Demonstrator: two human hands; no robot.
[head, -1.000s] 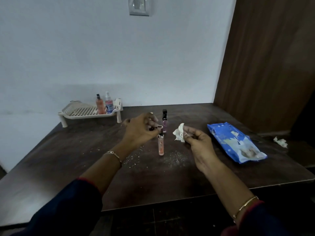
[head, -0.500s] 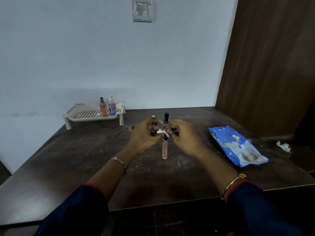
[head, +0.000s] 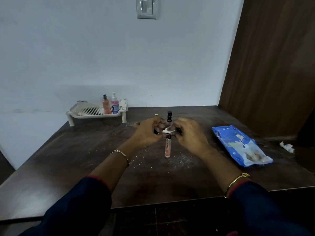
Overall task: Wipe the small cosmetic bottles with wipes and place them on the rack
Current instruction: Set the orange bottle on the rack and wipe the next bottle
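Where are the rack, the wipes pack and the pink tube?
rack [head: 88,111], head view, bare perforated shelf.
wipes pack [head: 238,143], head view, blue wrapper's middle.
pink tube [head: 168,148], head view, clear lower body.

Forearms reach forward, hands nearly meeting: left hand [head: 148,132] grips a small dark bottle [head: 156,132], right hand [head: 189,134] pinches a crumpled white wipe [head: 167,130].

The dark bench [head: 68,159] is carrying a white rack [head: 85,111] far left, a pink tube [head: 167,148] standing centrally among white crumbs [head: 185,157], and a blue wipes pack [head: 238,143] lying right.
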